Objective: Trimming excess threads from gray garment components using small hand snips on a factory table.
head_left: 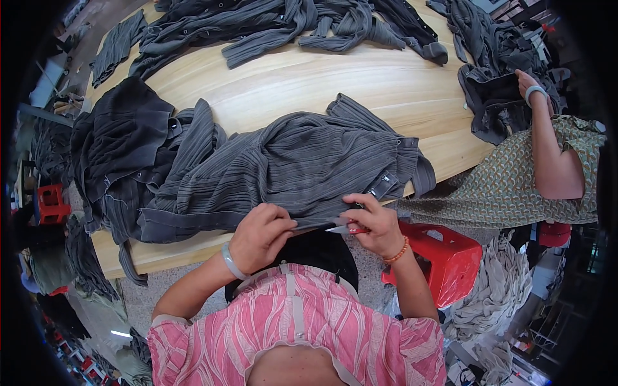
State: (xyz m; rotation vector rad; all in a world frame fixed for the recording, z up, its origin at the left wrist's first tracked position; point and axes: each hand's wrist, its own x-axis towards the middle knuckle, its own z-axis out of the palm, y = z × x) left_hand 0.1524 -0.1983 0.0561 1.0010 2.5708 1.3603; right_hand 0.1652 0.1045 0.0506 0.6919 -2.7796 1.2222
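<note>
A dark grey ribbed garment [309,161] lies spread along the near edge of the wooden table [290,83]. At its lower edge my left hand [259,237] pinches the fabric between thumb and fingers. My right hand [381,228] is closed round small red-handled thread snips [337,229], whose pointed metal blade points left, close by the same edge. Right above that hand, a dark tab with shiny fasteners [384,185] lies on the garment. Whether the right fingers also grip cloth cannot be made out.
More dark garments [122,135] are heaped at the table's left, with others [277,26] along its far side. A co-worker's hand [528,83] handles dark cloth at the right. A red plastic stool [444,257] stands right of my legs, beside piled pale cloth [492,289].
</note>
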